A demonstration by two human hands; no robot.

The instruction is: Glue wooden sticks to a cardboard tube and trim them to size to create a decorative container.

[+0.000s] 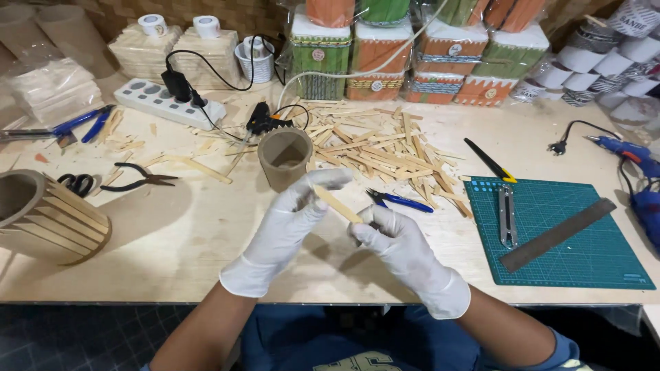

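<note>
We hold one flat wooden stick [337,203] above the bench's [206,240] front-middle: left hand [292,223] grip closed on its upper end, right hand [399,247] grip pinching the lower end. Cardboard tube [284,159] just behind; stick pile [385,148] toward the back; green cutting mat [570,254] at the front right corner.

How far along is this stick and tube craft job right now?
Looks done: one cardboard tube clad in wooden sticks lies at the left. In hand: the white-gloved left hand and right hand hold one flat wooden stick. Left: the bare brown cardboard tube carries no sticks, and a heap of loose wooden sticks waits behind.
</note>
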